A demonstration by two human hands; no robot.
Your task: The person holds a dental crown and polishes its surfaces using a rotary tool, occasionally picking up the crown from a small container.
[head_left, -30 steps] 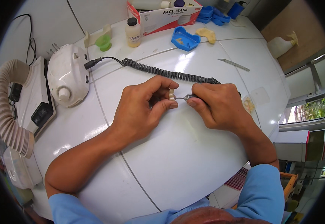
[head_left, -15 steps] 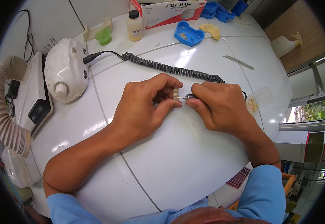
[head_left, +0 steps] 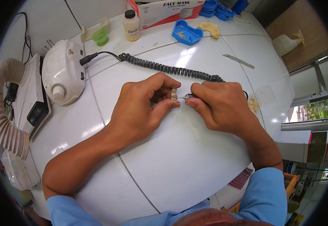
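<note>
Pinching a small cream-coloured tooth piece [head_left: 174, 93] between thumb and fingertips, the left hand [head_left: 143, 107] was closed around it just above the white tabletop [head_left: 194, 158], near the middle of the surface. The right hand [head_left: 218, 105] was clenched on a slim metal handpiece [head_left: 189, 96], whose thin tip met the tooth piece where the two hands came together. A black coiled cord [head_left: 164, 67] ran from behind the right hand across the tabletop to a white control box [head_left: 62, 71] with a round knob, which stood well to the left. Beside that box lay a flat white-and-black unit [head_left: 30, 103], and a ribbed beige hose [head_left: 3, 113] curved along the left edge.

Farther back stood a small bottle [head_left: 131, 25] with a black cap, a green cup-shaped thing [head_left: 100, 36], a red-and-white cardboard box [head_left: 164, 11] and a blue tray [head_left: 187, 33]. A pale yellow cast [head_left: 210, 29] lay just beside the tray. A thin metal blade [head_left: 238, 61] lay alone to the right, and a small clear bag [head_left: 257, 100] rested near the right wrist. Both forearms were bare, with blue sleeves [head_left: 264, 196] at the lower edge.
</note>
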